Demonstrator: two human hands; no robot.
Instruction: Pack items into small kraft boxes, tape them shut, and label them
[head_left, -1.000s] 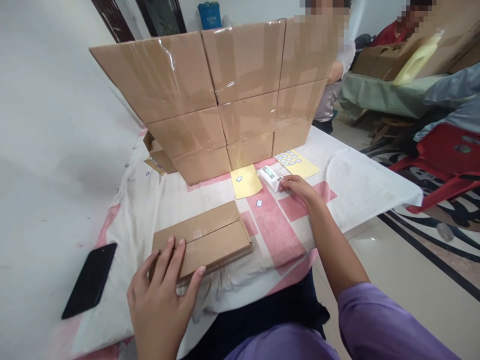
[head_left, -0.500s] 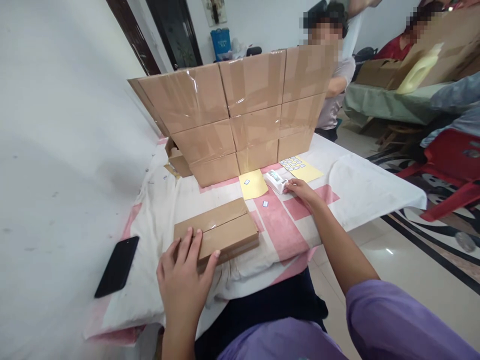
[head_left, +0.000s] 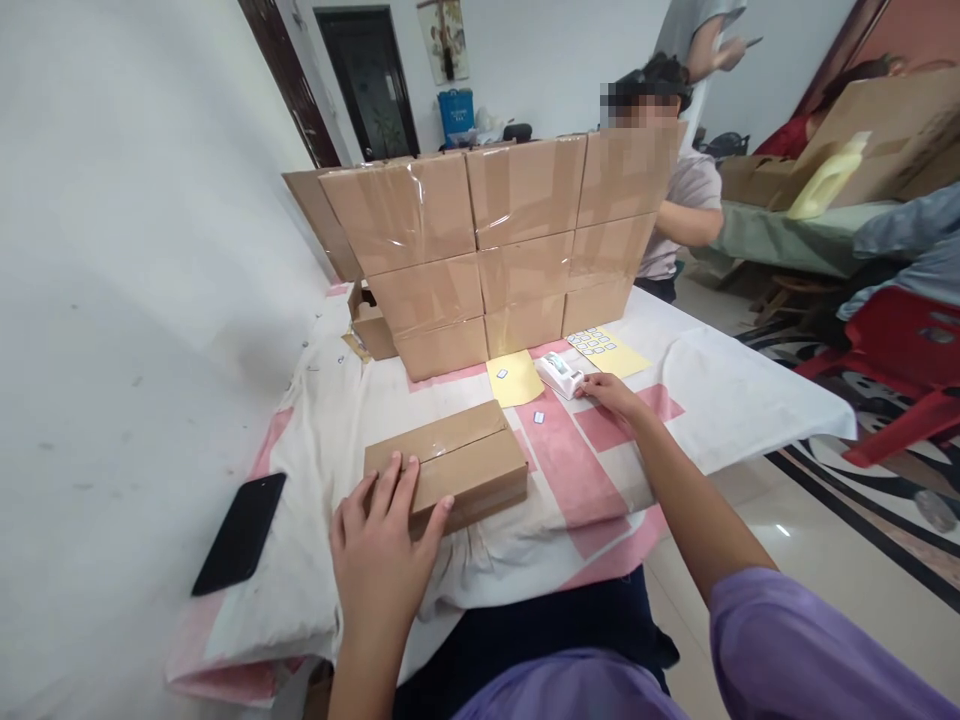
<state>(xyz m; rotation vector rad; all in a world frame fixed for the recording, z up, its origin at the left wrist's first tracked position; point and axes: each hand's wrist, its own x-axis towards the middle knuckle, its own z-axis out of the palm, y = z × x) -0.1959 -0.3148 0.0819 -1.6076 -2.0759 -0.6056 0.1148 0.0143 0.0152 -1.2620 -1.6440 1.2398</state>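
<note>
1. Head view, left side: the left hand [head_left: 386,545] lies palm down on the near left corner of a flat cardboard box [head_left: 457,462]. The forearm comes straight up from the bottom edge of the picture. Its fingers [head_left: 397,482] are stretched out and slightly fanned over the box top. The thumb is splayed to the right along the box's front edge. The hand presses flat and grips nothing.
2. Head view, the box: it lies low and closed on the cloth-covered surface [head_left: 720,385], close to the near edge and turned a little askew. A seam runs along its lid.
3. Head view, right side: the right arm, in a purple sleeve, reaches forward and inward across the surface with the elbow only slightly bent. The right hand [head_left: 613,393] sits knuckles up, and its fingertips touch the near end of a small white device [head_left: 561,374]. The fingers are bent and held close together. Whether they pinch the device or only rest against it cannot be told.
4. Head view, around the right hand: the device stands between two yellow sheets. The yellow sheet [head_left: 514,380] to its left bears one small sticker, and the sticker sheet [head_left: 606,348] to its right bears rows of them. A loose sticker [head_left: 538,417] lies on the pink patch just in front.
5. Head view, farther off: a wall of taped cartons [head_left: 495,245] stands stacked behind the sheets. A black phone [head_left: 238,533] lies at the surface's left edge, well apart from the left hand. A co-worker [head_left: 686,200] sits behind the cartons.
</note>
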